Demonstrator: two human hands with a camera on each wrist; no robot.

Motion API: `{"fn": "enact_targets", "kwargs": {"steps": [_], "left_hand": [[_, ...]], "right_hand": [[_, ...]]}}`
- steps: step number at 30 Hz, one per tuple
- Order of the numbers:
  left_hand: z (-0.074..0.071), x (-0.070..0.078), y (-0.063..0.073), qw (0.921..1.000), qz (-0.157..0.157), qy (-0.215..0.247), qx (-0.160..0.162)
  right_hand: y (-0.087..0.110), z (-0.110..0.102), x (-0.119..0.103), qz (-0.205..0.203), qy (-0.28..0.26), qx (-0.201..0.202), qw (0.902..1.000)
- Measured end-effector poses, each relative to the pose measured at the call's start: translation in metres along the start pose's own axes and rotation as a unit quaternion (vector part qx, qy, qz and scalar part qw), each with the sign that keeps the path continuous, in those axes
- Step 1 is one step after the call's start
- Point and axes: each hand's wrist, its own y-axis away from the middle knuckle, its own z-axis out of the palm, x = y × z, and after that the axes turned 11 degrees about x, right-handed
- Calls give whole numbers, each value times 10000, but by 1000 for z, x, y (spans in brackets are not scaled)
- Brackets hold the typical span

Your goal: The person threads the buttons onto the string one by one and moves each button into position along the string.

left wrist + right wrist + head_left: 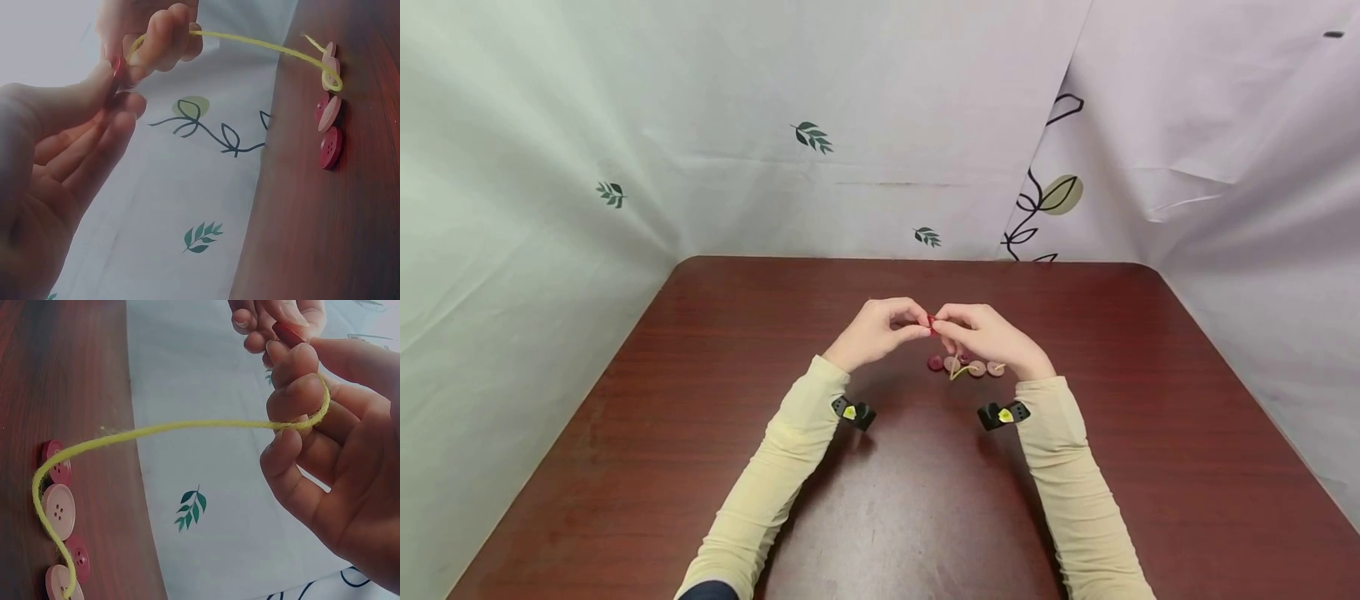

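Observation:
My left hand [876,333] pinches a small red button [288,335] by its edge, held above the table between thumb and fingers. Meeting it from the other side, my right hand [992,337] grips yellow yarn [187,424], its thumb and index fingertip close against the button. The yarn's tip is hidden by the fingers, so I cannot tell whether it passes through a hole. From the right hand the yarn runs down to several pink and dark red buttons on the table, among them a pink button [60,511] and a dark red button [331,148]. It enters at least one pink button.
The brown table [880,500] extends around both forearms. White cloth [737,83] with leaf prints hangs behind it and at the sides. Black straps with cameras sit at the left cuff [827,375] and the right cuff [1041,390].

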Motion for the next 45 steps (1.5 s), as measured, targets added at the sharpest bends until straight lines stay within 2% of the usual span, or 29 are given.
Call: {"fn": "enact_targets", "kwargs": {"steps": [4,8,11,15,20,25,32,39,45], "left_hand": [[0,0,0,9995,64,-316,-57],[1,2,0,9989,80,-426,-187],[0,2,1,9987,99,-444,-225],[-1,1,1,9981,222,-562,-109],[-3,-1,0,9969,367,-676,147],[-3,-2,-1,9975,270,-643,132],[0,-4,-1,9945,257,-1015,-16],[0,-4,-1,9934,-8,-1150,-34],[-1,-3,0,9930,-149,-1174,34]], "right_hand": [[-1,0,0,93,-9,19,10000],[-1,1,1,256,-107,-28,9996],[-2,2,3,92,63,18,9999],[-3,1,6,-146,323,109,9993],[-4,0,9,-191,406,173,9988],[-4,-1,10,-166,461,205,9986],[-4,-3,11,-130,454,204,9987],[-7,-5,18,-35,348,234,9991],[-5,-6,21,63,610,428,9972]]}}
